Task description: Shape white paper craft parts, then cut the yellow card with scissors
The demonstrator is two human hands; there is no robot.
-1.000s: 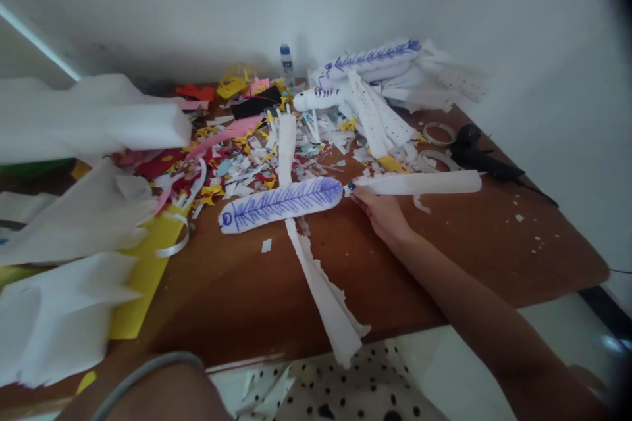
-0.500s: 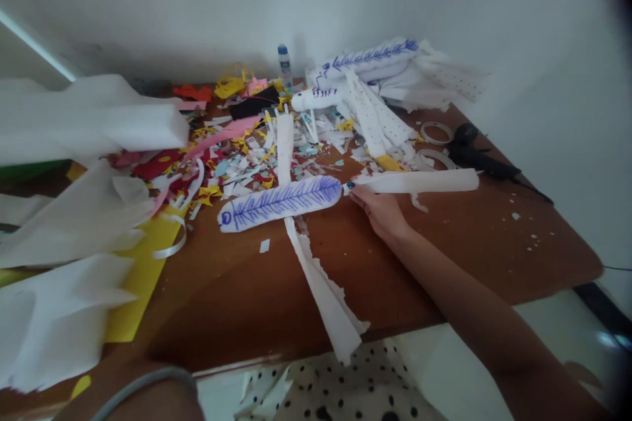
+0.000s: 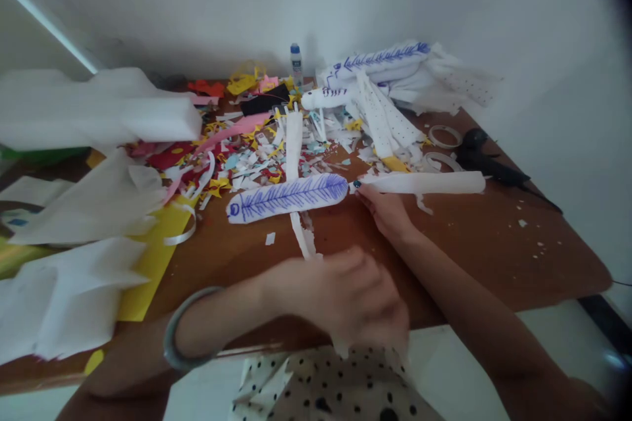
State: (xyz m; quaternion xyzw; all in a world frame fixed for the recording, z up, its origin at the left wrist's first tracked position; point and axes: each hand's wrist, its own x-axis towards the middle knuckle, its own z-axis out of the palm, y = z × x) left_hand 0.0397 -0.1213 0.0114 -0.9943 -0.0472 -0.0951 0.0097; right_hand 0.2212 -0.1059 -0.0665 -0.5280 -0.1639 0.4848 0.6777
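No writing can be read in the head view: the small bottle (image 3: 295,63) at the table's (image 3: 494,256) far edge is too small to read, and the blue ink on the feather (image 3: 289,197) is only a drawn spine with barbs and a ring at its left tip. The feather is a flat, rounded white paper cut-out lying mid-table, long axis running left to right and rising slightly toward the right. Under it a torn white strip (image 3: 296,164) runs from far to near. The right hand (image 3: 388,210) rests flat, fingers loosely out, fingertips pressing the left end of a white paper roll (image 3: 424,182) that points right. The left hand (image 3: 355,299), blurred, is near the front edge over the strip's lower end; whether it grips the strip cannot be told. Coloured paper scraps (image 3: 237,158) litter the far left; tape rings (image 3: 444,137) and black scissors (image 3: 488,161) lie toward the right edge.
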